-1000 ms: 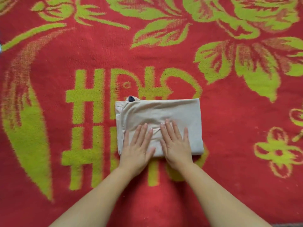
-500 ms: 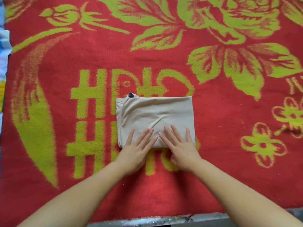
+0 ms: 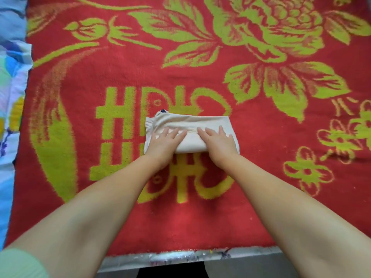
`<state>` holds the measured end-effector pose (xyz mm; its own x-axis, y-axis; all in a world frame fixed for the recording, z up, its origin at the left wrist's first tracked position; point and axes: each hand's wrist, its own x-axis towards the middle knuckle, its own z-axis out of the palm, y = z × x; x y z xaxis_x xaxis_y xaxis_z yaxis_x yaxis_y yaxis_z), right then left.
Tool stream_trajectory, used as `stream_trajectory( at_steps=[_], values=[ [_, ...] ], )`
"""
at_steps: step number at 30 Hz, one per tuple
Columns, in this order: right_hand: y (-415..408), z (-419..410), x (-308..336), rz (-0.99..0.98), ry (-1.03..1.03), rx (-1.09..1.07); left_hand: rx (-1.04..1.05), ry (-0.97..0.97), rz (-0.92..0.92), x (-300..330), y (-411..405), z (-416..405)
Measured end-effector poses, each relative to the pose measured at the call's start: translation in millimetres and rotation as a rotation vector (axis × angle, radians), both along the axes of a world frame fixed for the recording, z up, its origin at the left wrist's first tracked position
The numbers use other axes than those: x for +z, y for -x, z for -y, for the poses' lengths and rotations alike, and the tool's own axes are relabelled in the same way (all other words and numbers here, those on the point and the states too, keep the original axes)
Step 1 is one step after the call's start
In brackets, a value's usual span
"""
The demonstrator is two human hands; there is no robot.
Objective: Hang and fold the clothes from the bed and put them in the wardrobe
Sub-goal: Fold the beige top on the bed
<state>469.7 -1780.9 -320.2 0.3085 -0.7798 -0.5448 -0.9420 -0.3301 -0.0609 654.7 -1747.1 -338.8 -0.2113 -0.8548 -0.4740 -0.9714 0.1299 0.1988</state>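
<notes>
I see my left hand (image 3: 160,142) lying flat on the near left part of a folded beige garment (image 3: 192,133), fingers straight and slightly spread, pressing down rather than grasping. My right hand (image 3: 217,142) does the same on the near right part, fingers straight and pointing away from me, so both grips are released and simply resting on the cloth. The two hands sit just beside each other with a strip of fabric showing between them. The garment lies directly under both palms and reaches beyond the fingertips on the far side; its near edge is a rounded fold between my wrists. At its far left corner a small dark blue bit (image 3: 163,111) peeks out. The garment lies on a red blanket (image 3: 200,217) with yellow-green flowers and characters that covers the bed. Off to the left of my left arm, past the blanket's edge, lies a light blue patterned sheet (image 3: 12,97).
</notes>
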Motion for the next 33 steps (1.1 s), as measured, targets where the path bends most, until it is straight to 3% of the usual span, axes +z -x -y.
stream_trajectory(
  at_steps=[5, 10, 13, 18, 26, 33],
  values=[
    [-6, 2, 87, -0.018, 0.062, 0.024, -0.068, 0.026, 0.006, 90, -10, 10],
    [-20, 2, 178, -0.072, 0.068, 0.09, -0.046, -0.213, -0.073, 181, -30, 13],
    [-26, 7, 209, -0.078, 0.074, 0.101, -0.026, -0.19, -0.137, 207, -36, 17],
    [-41, 7, 266, -0.02, 0.212, 0.17, 0.003, -0.122, -0.014, 285, -45, 2],
    [-43, -2, 305, 0.031, 0.287, 0.403, 0.219, -0.014, 0.008, 324, -38, -49],
    [-19, -41, 311, 0.087, 0.267, 0.657, 0.409, -0.034, -0.016, 333, 7, -123]
  ],
)
